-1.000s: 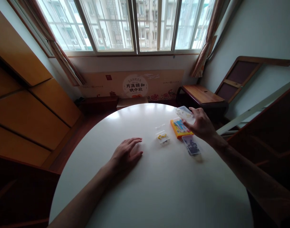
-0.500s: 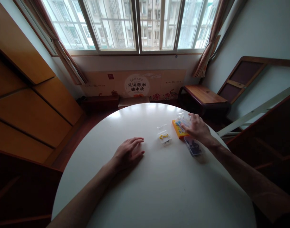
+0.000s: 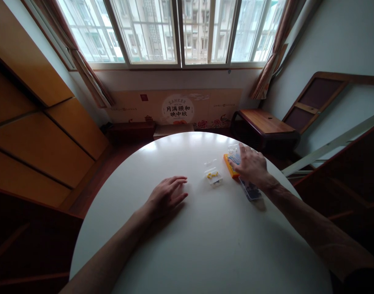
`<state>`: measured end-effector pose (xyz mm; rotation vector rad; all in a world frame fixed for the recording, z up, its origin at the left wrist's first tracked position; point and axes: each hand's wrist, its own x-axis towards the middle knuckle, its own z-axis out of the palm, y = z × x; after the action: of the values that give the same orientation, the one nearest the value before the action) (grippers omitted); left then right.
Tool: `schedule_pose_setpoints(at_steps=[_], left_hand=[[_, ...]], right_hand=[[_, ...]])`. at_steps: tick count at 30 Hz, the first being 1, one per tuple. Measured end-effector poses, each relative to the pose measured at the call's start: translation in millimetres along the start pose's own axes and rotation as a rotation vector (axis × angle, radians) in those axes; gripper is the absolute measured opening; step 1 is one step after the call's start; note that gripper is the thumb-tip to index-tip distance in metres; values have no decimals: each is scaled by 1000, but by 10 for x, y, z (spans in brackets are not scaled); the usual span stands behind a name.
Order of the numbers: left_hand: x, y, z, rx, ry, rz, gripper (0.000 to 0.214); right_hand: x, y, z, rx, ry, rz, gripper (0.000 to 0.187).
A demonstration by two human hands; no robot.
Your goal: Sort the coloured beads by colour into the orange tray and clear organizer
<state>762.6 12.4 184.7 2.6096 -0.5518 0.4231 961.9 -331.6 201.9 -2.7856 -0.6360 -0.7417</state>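
My left hand [image 3: 168,196] rests on the white round table [image 3: 199,245], its fingers loosely apart with nothing in them. Over at the right, my right hand [image 3: 252,164] is above an orange box [image 3: 231,168], thumb and forefinger apart. Clear plastic [image 3: 232,149] shows on and behind that box, partly covered by the hand. Whether the fingertips touch it I cannot tell. Below the right hand lies a clear case with dark small pieces [image 3: 251,192], its upper part hidden. Between the hands sits a small open clear case with yellow pieces [image 3: 213,176].
A wooden bench [image 3: 265,121] stands beyond the table on the right, near a leaning wooden frame [image 3: 315,98]. Orange-brown cabinets [image 3: 43,147] line the left side. Past the table's far edge, a printed cardboard panel [image 3: 134,100] stands under the window.
My right hand has shifted slightly, its forefinger now more upright and nearer the clear plastic. My left hand stays in place on the table. The whole view has moved a little.
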Motion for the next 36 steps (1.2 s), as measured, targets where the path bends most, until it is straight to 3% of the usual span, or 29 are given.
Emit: schedule_pose_setpoints(at_steps=[4, 7, 10, 18, 26, 36], left_hand=[[-1, -20, 18, 5, -5, 0, 35], [1, -21, 15, 7, -14, -3, 34], [5, 1, -4, 0, -18, -10, 34], [7, 39, -25, -9, -20, -14, 35], [10, 18, -16, -16, -15, -9, 34], [19, 60, -41, -13, -7, -18, 34]], right_hand=[[-65, -124, -179, 138, 102, -217, 70], [-190, -277, -262, 259, -45, -540, 63], [-321, -409, -245, 300, -174, -675, 70], [-376, -479, -190, 316, -177, -673, 58], [-451, -470, -201, 297, -180, -683, 60], [-609, -497, -352, 275, -179, -692, 48]])
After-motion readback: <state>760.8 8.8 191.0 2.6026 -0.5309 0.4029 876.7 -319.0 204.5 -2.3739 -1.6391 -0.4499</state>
